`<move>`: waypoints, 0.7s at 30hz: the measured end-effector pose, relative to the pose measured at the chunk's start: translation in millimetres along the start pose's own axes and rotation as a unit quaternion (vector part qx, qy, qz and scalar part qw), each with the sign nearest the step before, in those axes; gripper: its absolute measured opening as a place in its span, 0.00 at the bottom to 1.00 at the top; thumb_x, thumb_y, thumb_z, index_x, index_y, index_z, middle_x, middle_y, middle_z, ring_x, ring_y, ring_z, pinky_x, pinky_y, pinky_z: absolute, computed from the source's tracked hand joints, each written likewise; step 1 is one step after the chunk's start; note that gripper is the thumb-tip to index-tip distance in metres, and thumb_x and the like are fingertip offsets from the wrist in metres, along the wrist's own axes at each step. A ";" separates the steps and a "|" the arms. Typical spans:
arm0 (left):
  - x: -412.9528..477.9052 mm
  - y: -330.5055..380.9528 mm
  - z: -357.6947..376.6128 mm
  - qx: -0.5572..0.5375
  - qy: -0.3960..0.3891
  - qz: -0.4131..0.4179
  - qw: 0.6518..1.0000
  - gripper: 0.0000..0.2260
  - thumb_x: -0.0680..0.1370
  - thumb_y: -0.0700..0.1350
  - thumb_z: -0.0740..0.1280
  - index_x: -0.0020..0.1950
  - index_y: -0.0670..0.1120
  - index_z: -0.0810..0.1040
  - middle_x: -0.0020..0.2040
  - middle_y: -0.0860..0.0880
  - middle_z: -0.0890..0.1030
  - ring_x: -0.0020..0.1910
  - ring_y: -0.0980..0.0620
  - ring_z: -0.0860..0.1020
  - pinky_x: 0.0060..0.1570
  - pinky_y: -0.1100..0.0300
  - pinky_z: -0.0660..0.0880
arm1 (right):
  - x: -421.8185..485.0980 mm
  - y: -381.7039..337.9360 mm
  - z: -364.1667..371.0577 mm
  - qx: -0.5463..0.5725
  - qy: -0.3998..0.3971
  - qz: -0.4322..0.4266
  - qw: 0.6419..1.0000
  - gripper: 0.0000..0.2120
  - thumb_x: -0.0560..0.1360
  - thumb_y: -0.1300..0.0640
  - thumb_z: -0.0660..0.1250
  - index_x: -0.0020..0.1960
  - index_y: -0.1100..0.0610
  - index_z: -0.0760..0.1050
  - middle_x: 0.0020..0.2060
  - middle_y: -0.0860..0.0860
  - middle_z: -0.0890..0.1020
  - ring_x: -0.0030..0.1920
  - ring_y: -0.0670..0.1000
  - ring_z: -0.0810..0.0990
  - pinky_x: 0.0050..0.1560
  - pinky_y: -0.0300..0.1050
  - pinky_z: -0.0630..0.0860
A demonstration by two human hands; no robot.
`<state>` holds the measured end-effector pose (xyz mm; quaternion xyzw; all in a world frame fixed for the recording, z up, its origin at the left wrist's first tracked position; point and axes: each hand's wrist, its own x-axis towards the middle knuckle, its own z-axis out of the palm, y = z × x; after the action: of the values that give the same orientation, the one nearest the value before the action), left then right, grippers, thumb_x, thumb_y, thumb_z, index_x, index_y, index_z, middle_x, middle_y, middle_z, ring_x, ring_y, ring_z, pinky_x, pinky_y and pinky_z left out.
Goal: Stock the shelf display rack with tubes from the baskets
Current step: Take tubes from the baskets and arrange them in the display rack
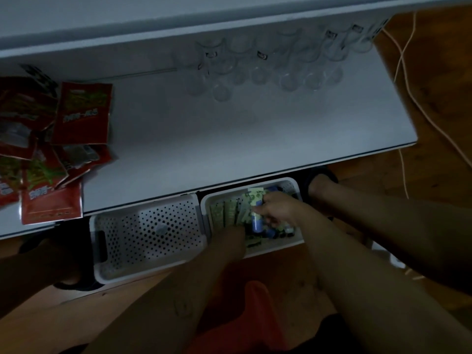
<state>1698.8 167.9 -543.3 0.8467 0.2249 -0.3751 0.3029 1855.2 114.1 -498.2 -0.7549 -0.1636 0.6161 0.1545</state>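
Two white perforated baskets stand on the floor under the front edge of the white shelf (pixel 229 139). The left basket (pixel 143 236) holds almost nothing. The right basket (pixel 288 186) is full of green-patterned tubes (pixel 224 213) with blue caps. My right hand (pixel 278 208) reaches into it and grips a tube (pixel 255 200) with a blue end. My left hand (pixel 233 235) is down among the tubes at the basket's near side; its fingers are hidden. A clear display rack (pixel 268 65) with round holders stands at the back right of the shelf.
Several red snack packets (pixel 63 139) lie piled on the shelf's left end. White cables (pixel 408 93) run over the wooden floor at the right. A foot in a dark slipper (pixel 321 180) stands behind the right basket. An orange object (pixel 258 302) sits near my knees.
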 end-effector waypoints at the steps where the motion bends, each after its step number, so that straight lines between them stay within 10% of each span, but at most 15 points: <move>1: 2.3 -2.0 4.8 -0.008 -0.014 -0.004 1.000 0.13 0.80 0.41 0.60 0.64 0.41 0.72 0.56 0.41 0.77 0.50 0.45 0.77 0.43 0.56 0.73 | 0.5 0.8 -3.5 -0.017 0.006 0.004 1.000 0.12 0.80 0.54 0.63 0.40 0.57 0.67 0.31 0.56 0.71 0.31 0.53 0.72 0.34 0.46 0.72; 8: 14.6 -10.4 4.9 -0.015 -0.053 0.009 0.998 0.19 0.80 0.49 0.62 0.68 0.41 0.70 0.62 0.42 0.75 0.57 0.45 0.75 0.52 0.54 0.75 | 8.5 8.1 -23.8 -0.083 0.027 0.031 0.996 0.12 0.80 0.54 0.63 0.57 0.60 0.69 0.38 0.58 0.76 0.38 0.55 0.76 0.43 0.49 0.77; 13: 14.5 -11.5 -13.3 -0.034 -0.087 0.014 0.996 0.19 0.77 0.49 0.67 0.64 0.41 0.71 0.55 0.43 0.76 0.49 0.47 0.76 0.43 0.56 0.73 | 7.9 10.4 -14.9 -0.069 0.010 0.048 0.996 0.12 0.79 0.54 0.64 0.40 0.55 0.65 0.34 0.55 0.72 0.34 0.52 0.73 0.34 0.43 0.72; 21: -10.2 -21.1 -49.5 -0.306 0.029 0.005 0.952 0.17 0.79 0.54 0.65 0.56 0.40 0.76 0.36 0.43 0.75 0.31 0.50 0.75 0.34 0.60 0.71 | -16.0 -3.1 -20.7 -0.004 0.029 0.006 1.000 0.08 0.79 0.55 0.66 0.52 0.58 0.69 0.38 0.55 0.75 0.36 0.51 0.75 0.39 0.45 0.76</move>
<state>1704.4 215.2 -516.3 0.7251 0.3330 -0.2619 0.5429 1872.3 109.3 -478.8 -0.7742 -0.1571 0.5941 0.1519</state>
